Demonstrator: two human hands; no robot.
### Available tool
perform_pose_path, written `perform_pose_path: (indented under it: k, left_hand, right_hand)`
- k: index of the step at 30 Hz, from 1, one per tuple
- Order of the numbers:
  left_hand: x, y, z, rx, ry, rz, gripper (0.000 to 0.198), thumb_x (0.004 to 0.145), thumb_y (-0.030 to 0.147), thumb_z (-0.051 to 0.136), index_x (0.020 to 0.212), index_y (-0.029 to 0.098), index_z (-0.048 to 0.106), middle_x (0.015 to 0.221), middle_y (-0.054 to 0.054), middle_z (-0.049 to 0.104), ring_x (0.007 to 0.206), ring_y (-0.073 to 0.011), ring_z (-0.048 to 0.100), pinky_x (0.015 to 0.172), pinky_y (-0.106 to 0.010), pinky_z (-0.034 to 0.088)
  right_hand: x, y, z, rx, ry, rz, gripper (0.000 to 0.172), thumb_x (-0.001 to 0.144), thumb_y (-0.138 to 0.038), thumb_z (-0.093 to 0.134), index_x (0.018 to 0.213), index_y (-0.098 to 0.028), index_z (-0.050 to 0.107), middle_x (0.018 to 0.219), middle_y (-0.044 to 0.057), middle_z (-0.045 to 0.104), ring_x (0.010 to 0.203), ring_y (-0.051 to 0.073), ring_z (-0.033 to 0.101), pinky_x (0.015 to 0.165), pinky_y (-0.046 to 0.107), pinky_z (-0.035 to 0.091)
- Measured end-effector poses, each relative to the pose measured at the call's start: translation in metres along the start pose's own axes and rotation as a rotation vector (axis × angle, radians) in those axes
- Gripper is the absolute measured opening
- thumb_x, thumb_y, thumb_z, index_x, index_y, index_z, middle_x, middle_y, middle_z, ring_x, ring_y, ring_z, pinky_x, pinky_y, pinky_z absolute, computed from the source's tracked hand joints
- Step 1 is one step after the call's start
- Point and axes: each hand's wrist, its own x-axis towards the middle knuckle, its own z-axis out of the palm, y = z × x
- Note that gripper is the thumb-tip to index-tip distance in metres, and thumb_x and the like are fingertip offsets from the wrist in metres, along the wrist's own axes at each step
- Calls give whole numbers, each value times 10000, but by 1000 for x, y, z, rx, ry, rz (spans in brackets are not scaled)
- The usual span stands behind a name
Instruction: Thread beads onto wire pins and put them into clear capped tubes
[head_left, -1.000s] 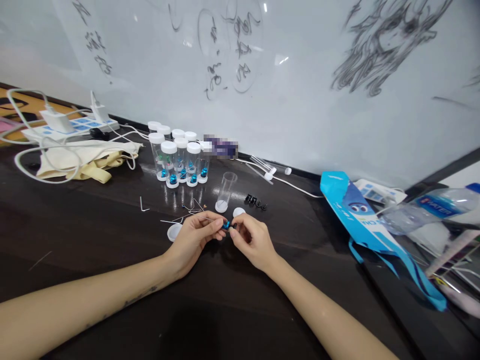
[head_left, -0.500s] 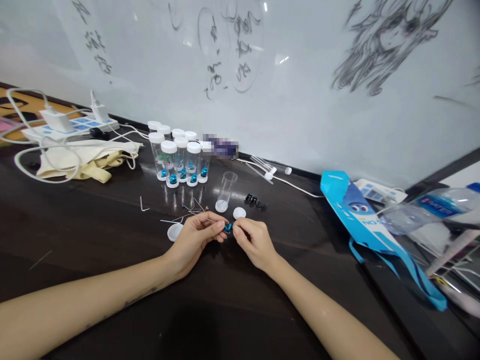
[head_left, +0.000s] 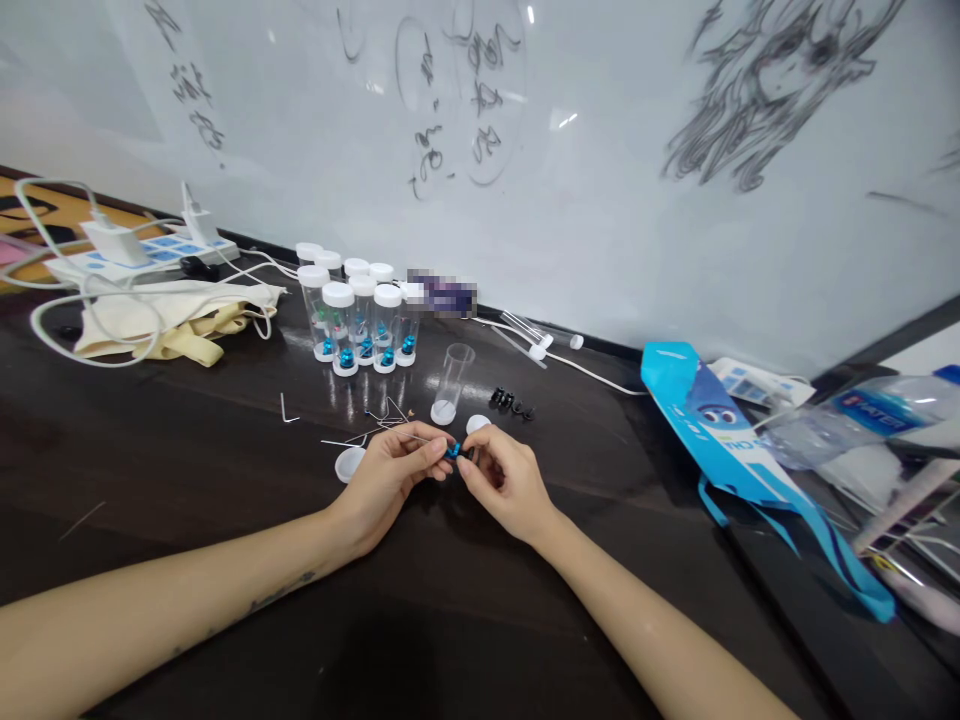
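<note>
My left hand (head_left: 397, 470) pinches a small shiny blue part (head_left: 453, 451) between thumb and fingertips. A thin metal rod runs back from it across the fingers. At the blue part's right side, my right hand (head_left: 510, 480) has thumb and forefinger closed on a small black piece (head_left: 466, 454), mostly hidden by the fingers. Just beyond the hands stands an uncapped clear tube (head_left: 455, 380) on a white base. One white cap (head_left: 478, 425) lies behind my right hand, partly covered; another white cap (head_left: 349, 464) rests beside my left hand.
Several capped tubes (head_left: 339, 320) holding blue parts stand at the back left. Small black pieces (head_left: 511, 402), thin wires (head_left: 388, 412) and an L-shaped hex key (head_left: 286, 409) lie on the dark table. A blue strap bag (head_left: 697, 420) and water bottle (head_left: 870, 415) are at right.
My right hand has moved slightly left and up, bringing its fingertips against the blue part. It now covers more of the cap behind it. My left hand is almost still.
</note>
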Motion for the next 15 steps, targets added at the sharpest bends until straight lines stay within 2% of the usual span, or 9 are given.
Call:
perform_pose_path:
  k: [5, 15]
  left_hand:
    - [0, -1, -1, 19, -18, 4, 76, 786, 215, 739, 814, 145, 735, 663, -8, 683, 621, -79, 597, 638, -163, 486]
    - [-1, 0, 0, 35, -27, 3, 106, 765, 236, 758, 810, 142, 735, 667, -6, 693, 622, -78, 605, 630, -161, 488]
  right_hand:
    - [2, -2, -2, 0, -27, 12, 65, 909, -238, 518, 870, -189, 536, 622, -43, 474, 488, 95, 422, 507, 226, 345]
    - [2, 2, -2, -21, -76, 13, 275, 973, -270, 414, 723, -187, 492, 621, -24, 464, 546, 109, 432, 575, 239, 337]
